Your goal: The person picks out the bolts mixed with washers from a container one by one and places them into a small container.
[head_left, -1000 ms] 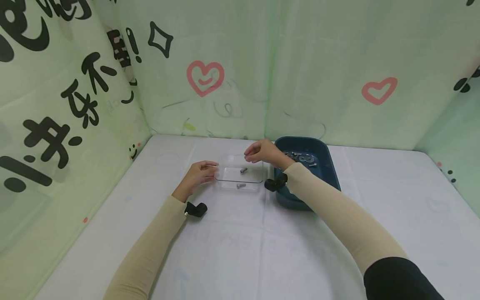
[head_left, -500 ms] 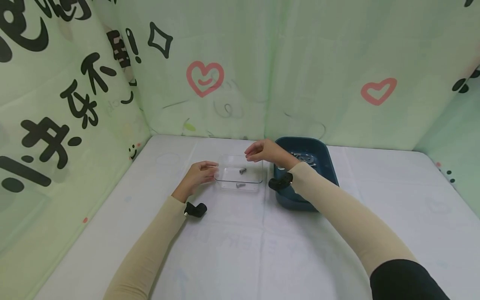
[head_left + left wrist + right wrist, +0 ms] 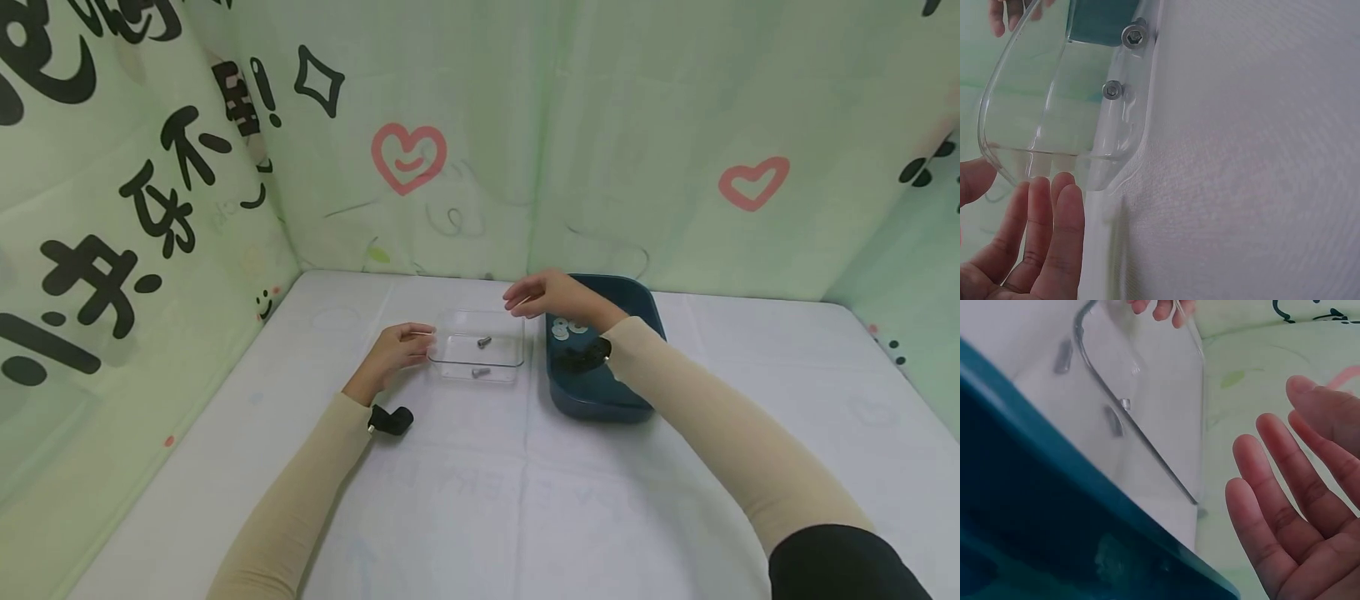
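Note:
Two metal hex-socket bolts lie in a clear plastic box, one bolt (image 3: pixel 483 342) behind the other bolt (image 3: pixel 481 372). Their socket heads face the left wrist camera, the larger bolt head (image 3: pixel 1134 36) farther off. My left hand (image 3: pixel 406 347) is at the left end of the clear box (image 3: pixel 512 362); its fairly straight fingertips (image 3: pixel 1070 197) touch the end wall, and the thumb is by the rim. Over the left rim of a dark blue bin (image 3: pixel 596 408), my right hand (image 3: pixel 551 295) hovers near the box's back right corner. Spread fingers (image 3: pixel 1282 522) hold nothing.
Several flat washers (image 3: pixel 560 329) lie in the blue bin, partly hidden under the right forearm. The white tabletop (image 3: pixel 450 500) stretches in front of the box, and a green printed curtain (image 3: pixel 637 125) hangs along the back and sides.
My right hand has moved right and slightly up, away from above the clear box and over the blue bin's edge. The left hand and the bolts have stayed in place.

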